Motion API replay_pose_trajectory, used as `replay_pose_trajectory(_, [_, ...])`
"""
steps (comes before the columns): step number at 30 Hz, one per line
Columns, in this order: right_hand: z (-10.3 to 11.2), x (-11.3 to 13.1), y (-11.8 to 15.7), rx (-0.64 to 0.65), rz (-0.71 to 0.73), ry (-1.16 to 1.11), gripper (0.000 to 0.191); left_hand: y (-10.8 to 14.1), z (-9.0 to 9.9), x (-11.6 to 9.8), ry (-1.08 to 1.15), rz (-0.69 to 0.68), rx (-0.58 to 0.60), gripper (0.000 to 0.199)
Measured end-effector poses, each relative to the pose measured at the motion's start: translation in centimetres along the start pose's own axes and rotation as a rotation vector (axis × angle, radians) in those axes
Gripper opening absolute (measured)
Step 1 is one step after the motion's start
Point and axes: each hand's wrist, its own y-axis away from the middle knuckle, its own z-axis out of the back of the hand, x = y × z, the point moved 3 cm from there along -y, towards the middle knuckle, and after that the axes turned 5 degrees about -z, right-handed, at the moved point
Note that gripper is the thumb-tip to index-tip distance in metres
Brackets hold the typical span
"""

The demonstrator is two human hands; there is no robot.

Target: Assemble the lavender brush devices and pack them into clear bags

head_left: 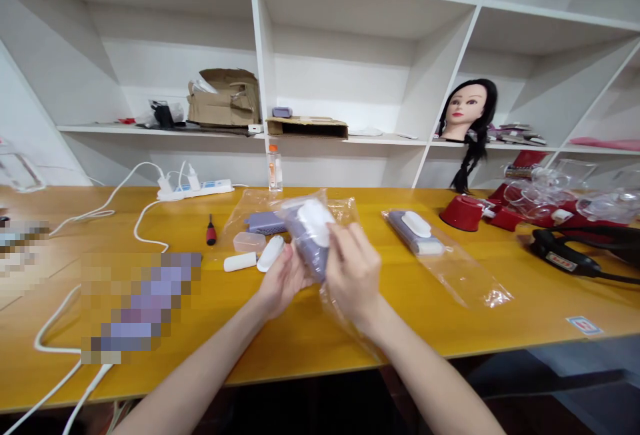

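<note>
My hands hold up a clear plastic bag (314, 248) over the yellow table (450, 315). Inside it is a lilac device with a white oval part (314, 221). My left hand (283, 280) grips the bag's lower left side, and my right hand (354, 273) pinches its right side. Close to my left hand lie a white oval piece (271, 253) and a white cylinder (240, 261). Behind them are a pale translucent box (249, 242) and a lilac perforated case (265, 223). To the right, a second lilac device (415, 235) lies on another clear bag (460, 275).
A red-handled screwdriver (211, 229), a white power strip (195, 189) with cables, and a bottle (273, 168) stand on the table. Further right are a red cup (463, 213) and a black corded tool (565, 248). White shelves (350, 55) run behind. A pixelated patch (140, 308) hides the left.
</note>
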Motion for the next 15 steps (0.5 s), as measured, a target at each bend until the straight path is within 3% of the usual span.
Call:
replay_pose_trajectory(3, [-2.6,2.0,1.1,0.141,0.006,-0.12,0.029,-0.1,0.9,-1.2,0.222,-0.103,-0.242,0.052])
replay_pose_trajectory(5, [-3.0,2.8,1.4,0.211,0.036,-0.138,0.027,-0.3,1.6,-1.7,0.299,-0.117,-0.341,0.047])
replay_pose_trajectory(7, [-1.9,3.2,2.0,0.175,0.105,-0.123,0.03,-0.6,2.3,-2.0,0.339,-0.094,-0.378,0.046])
replay_pose_trajectory(10, [1.1,3.5,4.2,-0.025,0.325,-0.161,0.032,-1.1,3.3,-2.3,0.391,-0.092,-0.409,0.05])
replay_pose_trajectory(12, [2.1,3.5,6.0,0.03,0.463,-0.199,0.031,-1.3,3.9,-2.5,0.41,-0.116,-0.454,0.051])
replay_pose_trajectory(15, [1.8,3.1,7.5,0.199,0.402,-0.186,0.037,-1.4,4.2,-2.8,0.411,-0.152,-0.525,0.05])
